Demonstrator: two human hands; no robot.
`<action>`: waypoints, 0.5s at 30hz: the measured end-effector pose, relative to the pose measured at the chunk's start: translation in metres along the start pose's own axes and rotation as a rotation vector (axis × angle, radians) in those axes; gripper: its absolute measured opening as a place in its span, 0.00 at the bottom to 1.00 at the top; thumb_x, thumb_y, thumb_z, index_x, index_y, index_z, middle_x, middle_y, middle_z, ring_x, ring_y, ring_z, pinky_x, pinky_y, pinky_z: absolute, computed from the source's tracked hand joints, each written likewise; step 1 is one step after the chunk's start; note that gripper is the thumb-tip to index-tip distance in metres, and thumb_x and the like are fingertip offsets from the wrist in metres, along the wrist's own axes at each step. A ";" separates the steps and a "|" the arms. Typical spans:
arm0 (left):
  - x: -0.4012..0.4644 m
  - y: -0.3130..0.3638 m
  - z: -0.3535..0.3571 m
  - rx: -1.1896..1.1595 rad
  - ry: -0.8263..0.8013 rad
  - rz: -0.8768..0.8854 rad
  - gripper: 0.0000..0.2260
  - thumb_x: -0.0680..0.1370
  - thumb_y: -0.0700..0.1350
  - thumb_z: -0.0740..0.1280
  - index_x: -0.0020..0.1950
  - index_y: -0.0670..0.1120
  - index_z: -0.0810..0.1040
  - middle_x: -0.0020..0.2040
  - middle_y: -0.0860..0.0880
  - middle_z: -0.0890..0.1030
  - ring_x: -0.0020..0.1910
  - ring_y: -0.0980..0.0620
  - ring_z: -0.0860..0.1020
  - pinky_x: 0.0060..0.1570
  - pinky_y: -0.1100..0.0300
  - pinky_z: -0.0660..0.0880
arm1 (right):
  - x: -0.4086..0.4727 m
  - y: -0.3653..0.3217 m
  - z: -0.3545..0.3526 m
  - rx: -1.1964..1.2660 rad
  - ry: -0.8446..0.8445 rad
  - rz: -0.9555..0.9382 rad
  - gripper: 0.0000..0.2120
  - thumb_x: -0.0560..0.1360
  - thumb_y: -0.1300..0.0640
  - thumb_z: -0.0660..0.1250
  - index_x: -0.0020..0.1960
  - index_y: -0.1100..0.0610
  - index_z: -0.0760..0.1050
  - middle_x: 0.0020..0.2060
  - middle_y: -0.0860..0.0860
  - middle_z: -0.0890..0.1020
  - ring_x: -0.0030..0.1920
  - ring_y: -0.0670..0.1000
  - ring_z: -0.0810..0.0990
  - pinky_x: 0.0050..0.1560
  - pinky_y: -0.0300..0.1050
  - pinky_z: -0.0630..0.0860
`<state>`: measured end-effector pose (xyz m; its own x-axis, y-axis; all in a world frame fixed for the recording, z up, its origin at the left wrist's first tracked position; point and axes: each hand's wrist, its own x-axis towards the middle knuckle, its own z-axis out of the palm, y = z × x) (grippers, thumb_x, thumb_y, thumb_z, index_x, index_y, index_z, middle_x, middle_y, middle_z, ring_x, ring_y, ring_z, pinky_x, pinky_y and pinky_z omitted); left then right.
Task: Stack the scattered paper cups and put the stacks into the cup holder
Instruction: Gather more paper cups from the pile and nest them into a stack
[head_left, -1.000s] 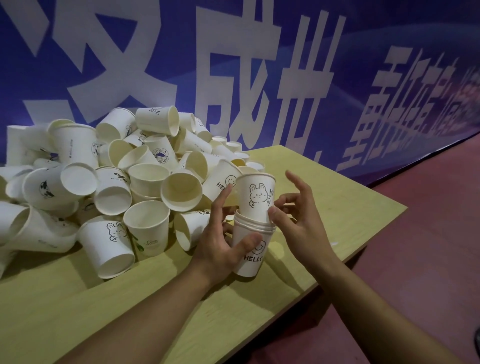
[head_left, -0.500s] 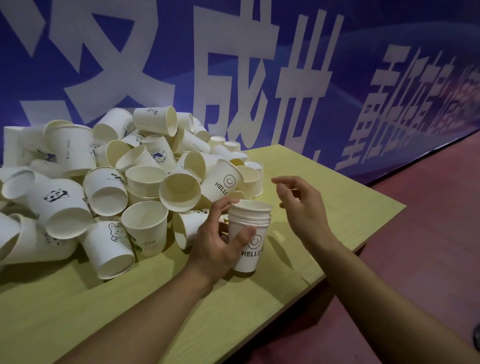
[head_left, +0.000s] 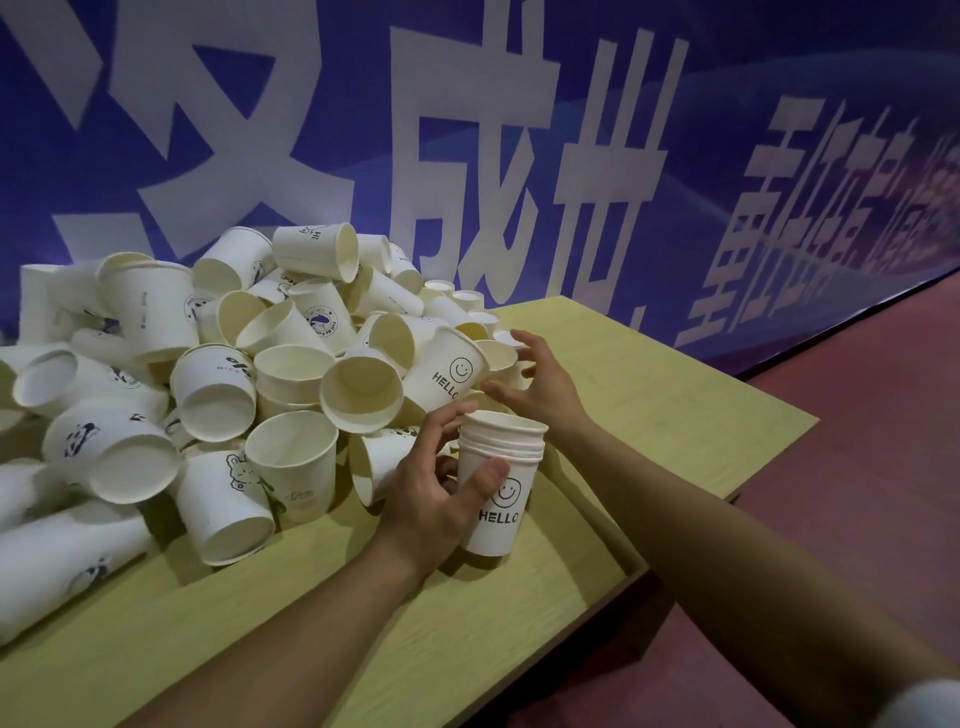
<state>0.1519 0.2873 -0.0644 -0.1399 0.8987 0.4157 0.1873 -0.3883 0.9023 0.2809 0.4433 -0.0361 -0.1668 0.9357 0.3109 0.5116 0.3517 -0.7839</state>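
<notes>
the stack (head_left: 500, 480) of nested paper cups stands upright near the right edge of the table (head_left: 649, 384), just in front of the loose pile (head_left: 249, 374). my left hand (head_left: 434, 499) grips it around the wall, thumb on the front above the "hello" print, fingers curled behind. thin paper like this is light and i judge it dents easily, so i'd hold mid-wall, gently, never pinching the rim. my right hand (head_left: 535, 382) hangs open, fingers spread, reaching past the stack toward small cups (head_left: 501, 358) at the pile's right end, beside the tilted "hello" cup (head_left: 449, 371). no cup holder is in view.
</notes>
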 end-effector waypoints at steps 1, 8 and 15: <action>0.000 -0.001 0.000 -0.003 -0.003 -0.002 0.23 0.67 0.64 0.72 0.60 0.75 0.71 0.57 0.57 0.81 0.54 0.52 0.83 0.49 0.58 0.81 | -0.001 0.001 0.000 0.008 0.012 -0.006 0.38 0.71 0.50 0.78 0.75 0.49 0.63 0.66 0.49 0.77 0.62 0.52 0.77 0.59 0.48 0.76; 0.002 -0.004 0.000 -0.007 -0.013 -0.018 0.25 0.67 0.65 0.72 0.62 0.74 0.71 0.60 0.52 0.81 0.53 0.50 0.83 0.52 0.51 0.82 | -0.005 0.008 -0.006 0.050 0.033 -0.047 0.37 0.71 0.49 0.78 0.74 0.46 0.64 0.68 0.49 0.74 0.61 0.49 0.75 0.54 0.42 0.74; -0.001 -0.006 -0.001 -0.036 -0.022 -0.029 0.25 0.67 0.64 0.72 0.63 0.73 0.71 0.60 0.51 0.81 0.51 0.51 0.84 0.48 0.55 0.82 | -0.003 0.002 0.004 0.065 0.030 -0.033 0.39 0.71 0.50 0.78 0.75 0.48 0.62 0.67 0.50 0.76 0.63 0.50 0.76 0.56 0.42 0.74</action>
<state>0.1500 0.2887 -0.0696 -0.1234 0.9136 0.3875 0.1481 -0.3691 0.9175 0.2786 0.4414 -0.0408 -0.1569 0.9224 0.3528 0.4503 0.3848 -0.8057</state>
